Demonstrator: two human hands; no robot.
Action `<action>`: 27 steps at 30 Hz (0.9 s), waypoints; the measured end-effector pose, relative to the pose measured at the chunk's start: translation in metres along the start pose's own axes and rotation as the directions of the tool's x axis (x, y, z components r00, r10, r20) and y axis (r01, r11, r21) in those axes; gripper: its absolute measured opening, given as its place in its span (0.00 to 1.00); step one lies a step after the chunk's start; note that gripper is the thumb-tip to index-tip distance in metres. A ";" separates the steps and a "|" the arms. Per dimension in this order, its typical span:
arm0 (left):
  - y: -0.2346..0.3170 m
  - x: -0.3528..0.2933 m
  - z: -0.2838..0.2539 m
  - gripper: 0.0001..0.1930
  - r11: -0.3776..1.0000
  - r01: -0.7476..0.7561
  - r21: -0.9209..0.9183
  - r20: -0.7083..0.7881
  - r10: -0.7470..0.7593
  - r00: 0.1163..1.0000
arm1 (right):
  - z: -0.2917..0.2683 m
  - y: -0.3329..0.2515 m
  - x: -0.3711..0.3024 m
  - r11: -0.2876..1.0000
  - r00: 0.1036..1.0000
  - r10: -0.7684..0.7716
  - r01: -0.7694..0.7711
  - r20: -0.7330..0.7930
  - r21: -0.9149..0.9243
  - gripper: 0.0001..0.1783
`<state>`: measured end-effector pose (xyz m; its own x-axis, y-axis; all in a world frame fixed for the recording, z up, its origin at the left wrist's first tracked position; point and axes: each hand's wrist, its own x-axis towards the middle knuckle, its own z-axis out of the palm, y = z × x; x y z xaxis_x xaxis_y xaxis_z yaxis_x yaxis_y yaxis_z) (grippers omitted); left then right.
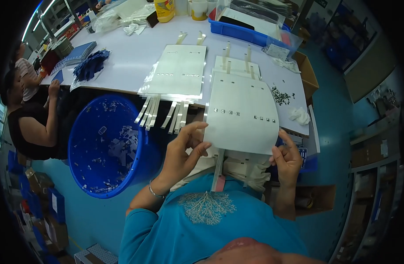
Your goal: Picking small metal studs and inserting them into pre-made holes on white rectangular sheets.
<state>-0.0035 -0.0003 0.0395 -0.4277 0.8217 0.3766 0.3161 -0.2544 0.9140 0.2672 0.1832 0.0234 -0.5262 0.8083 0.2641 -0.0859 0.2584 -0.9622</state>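
Observation:
A pale white-grey sheet (243,99) with small square marks in rows is held up by its near end, tilted over the table's front edge. My left hand (186,147) pinches its left near edge, wearing a bracelet at the wrist. On the opposite side my right hand (287,156) grips the right near corner between thumb and fingers. Flat striped strips (218,169) hang below the sheet, in front of my blue shirt. Left of it lies a stack of similar sheets (180,66), its pale strips (177,115) dangling over the edge. Another sheet (237,67) lies partly hidden behind.
A large blue tub (74,145) with scraps stands left. Small dark pieces (281,95) and a crumpled white cloth (299,116) lie right on the white table (127,57). Farther back are a blue tray (224,30) and yellow container (165,9). A co-worker (34,119) sits left.

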 end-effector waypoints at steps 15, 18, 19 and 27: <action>-0.095 0.107 -0.177 0.15 0.988 0.145 0.052 -0.267 -0.126 0.955 | 0.199 0.020 0.177 0.994 0.976 -0.065 0.081 0.209 -0.070 0.18; -0.109 0.100 -0.180 0.14 0.973 0.226 0.045 -0.280 -0.205 0.938 | 0.203 0.028 0.175 0.990 0.958 0.101 -0.071 0.270 -0.119 0.19; -0.112 0.098 -0.182 0.14 0.969 0.238 0.072 -0.276 -0.210 0.938 | 0.203 0.031 0.173 0.983 0.944 0.167 -0.137 0.285 -0.122 0.20; -0.078 0.067 -0.135 0.19 0.683 0.193 0.704 -0.436 0.201 0.877 | 0.142 0.023 0.121 0.825 0.931 -0.284 0.359 0.228 -0.437 0.20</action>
<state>-0.1708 0.0056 0.0138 -0.6807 0.4475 0.5801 0.7297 0.3440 0.5909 0.0815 0.2116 0.0236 -0.6588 0.5583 0.5043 0.1102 0.7347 -0.6694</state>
